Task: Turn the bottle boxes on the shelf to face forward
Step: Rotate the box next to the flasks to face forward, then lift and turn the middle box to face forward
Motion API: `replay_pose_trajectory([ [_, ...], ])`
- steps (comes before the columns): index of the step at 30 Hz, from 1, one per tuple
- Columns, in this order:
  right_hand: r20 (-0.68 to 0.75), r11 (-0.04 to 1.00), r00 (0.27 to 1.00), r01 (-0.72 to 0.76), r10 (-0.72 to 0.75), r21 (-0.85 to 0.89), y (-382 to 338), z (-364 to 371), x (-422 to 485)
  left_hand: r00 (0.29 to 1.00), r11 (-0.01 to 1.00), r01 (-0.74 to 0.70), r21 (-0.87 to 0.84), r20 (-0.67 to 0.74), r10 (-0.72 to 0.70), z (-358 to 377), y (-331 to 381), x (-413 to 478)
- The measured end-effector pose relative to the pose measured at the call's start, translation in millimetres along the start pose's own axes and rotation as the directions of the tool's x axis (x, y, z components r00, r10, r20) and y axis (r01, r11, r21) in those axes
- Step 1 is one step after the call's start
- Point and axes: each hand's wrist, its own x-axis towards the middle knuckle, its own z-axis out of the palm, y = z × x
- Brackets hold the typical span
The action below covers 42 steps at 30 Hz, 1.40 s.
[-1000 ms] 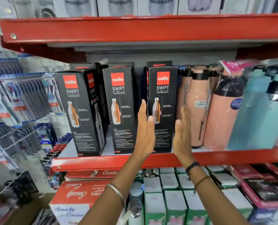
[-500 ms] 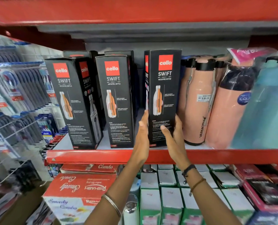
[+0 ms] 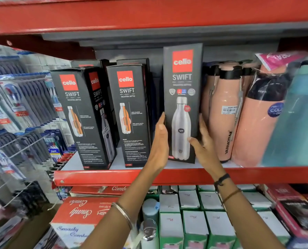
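Note:
Three black Cello Swift bottle boxes stand in a row on the red shelf [image 3: 102, 177]. The right box [image 3: 182, 83] shows its face with a large steel bottle picture and looks lifted slightly. My left hand [image 3: 160, 142] presses flat on its left side. My right hand [image 3: 204, 146] holds its right side, thumb across the front lower corner. The middle box [image 3: 129, 112] shows a text-and-cutaway face. The left box [image 3: 79, 115] stands angled, with two faces visible. More black boxes stand behind them.
Peach flasks [image 3: 225, 112] and a teal bottle [image 3: 300, 123] crowd the shelf right of the held box. Hanging toothbrush packs [image 3: 11, 108] fill the left. Below are green-and-white boxes [image 3: 194, 223] and a red Smarty Combo carton [image 3: 83, 212]. The red shelf above [image 3: 149, 13] hangs low.
Both hands closed in on the right box and turned it; its text-and-cutaway face gave way to the large bottle picture. The camera moved closer and lower.

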Motion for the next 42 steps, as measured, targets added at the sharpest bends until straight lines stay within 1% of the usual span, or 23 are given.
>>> replay_pose_trajectory([
  [3,0.024,1.0,1.0,0.002,-0.002,-0.002,11,1,-4,0.999,1.0,0.005,0.0,0.04,-0.005,2,-6,-7],
  [7,0.027,0.999,1.0,-0.013,0.014,-0.046,22,3,-10,0.999,0.999,0.037,-0.015,0.024,-0.037,1,-15,-11],
  [10,0.024,0.998,1.0,-0.017,0.019,-0.053,25,6,-14,0.996,0.997,0.07,-0.015,0.048,-0.07,0,-20,-12],
  [13,0.004,0.999,0.999,-0.034,0.034,-0.019,28,9,-16,0.995,0.998,0.058,-0.016,0.079,-0.057,-4,-25,-14],
  [15,-0.039,0.998,0.998,-0.055,0.056,0.017,25,13,-21,0.997,0.999,0.037,0.02,0.061,-0.038,-7,-29,-18],
  [17,-0.16,0.997,0.984,-0.071,0.074,0.024,15,20,-31,0.998,0.995,-0.069,0.073,0.004,0.068,-10,-29,-26],
  [18,-0.236,0.998,0.97,-0.052,0.055,0.017,7,26,-38,0.989,0.986,-0.142,0.084,-0.032,0.145,-13,-26,-31],
  [20,-0.354,0.997,0.933,0.071,-0.07,-0.01,-11,41,-49,0.942,0.945,-0.294,0.143,-0.127,0.312,-24,-18,-39],
  [21,-0.378,0.99,0.915,0.138,-0.139,-0.031,-19,50,-53,0.903,0.915,-0.355,0.192,-0.183,0.389,-31,-16,-42],
  [22,-0.372,0.981,0.908,0.19,-0.194,-0.048,-27,60,-56,0.864,0.89,-0.394,0.232,-0.238,0.444,-39,-16,-43],
  [23,-0.339,0.975,0.914,0.218,-0.222,-0.051,-32,70,-57,0.839,0.883,-0.394,0.256,-0.293,0.459,-46,-17,-43],
  [24,-0.289,0.977,0.934,0.212,-0.212,-0.035,-36,82,-57,0.836,0.899,-0.35,0.263,-0.346,0.426,-54,-19,-42],
  [25,-0.228,0.984,0.958,0.176,-0.172,-0.003,-39,94,-57,0.851,0.93,-0.272,0.248,-0.389,0.353,-60,-20,-41],
  [27,-0.099,0.997,0.993,0.074,-0.07,0.036,-41,119,-57,0.897,0.982,-0.095,0.161,-0.413,0.155,-71,-26,-39],
  [28,-0.054,0.999,0.998,0.025,-0.024,0.021,-39,130,-55,0.915,0.993,-0.034,0.115,-0.396,0.077,-76,-28,-37],
  [31,0.0,0.991,0.992,-0.123,0.123,-0.056,-38,149,-45,0.96,0.999,0.033,0.005,-0.278,-0.031,-92,-32,-33],
  [33,0.0,0.986,0.987,-0.16,0.16,-0.045,-41,151,-36,0.98,0.999,0.028,-0.041,-0.195,-0.036,-97,-25,-32],
  [35,-0.031,0.992,0.992,-0.123,0.123,0.003,-48,147,-29,0.99,0.998,-0.019,-0.066,-0.14,0.009,-102,-13,-33],
  [37,-0.062,0.998,0.997,-0.054,0.054,0.013,-56,143,-22,0.993,0.994,-0.053,-0.096,-0.109,0.042,-107,5,-36],
  [39,-0.087,0.999,0.996,-0.003,0.0,-0.034,-64,142,-16,0.998,0.986,-0.029,-0.163,-0.065,0.019,-112,16,-39],
  [40,-0.106,0.998,0.994,0.0,-0.007,-0.068,-67,141,-14,0.999,0.983,-0.019,-0.185,-0.045,0.011,-114,19,-40],
  [42,-0.147,0.996,0.989,-0.016,0.003,-0.091,-69,139,-10,0.999,0.986,-0.018,-0.167,-0.05,0.01,-116,24,-41],
])
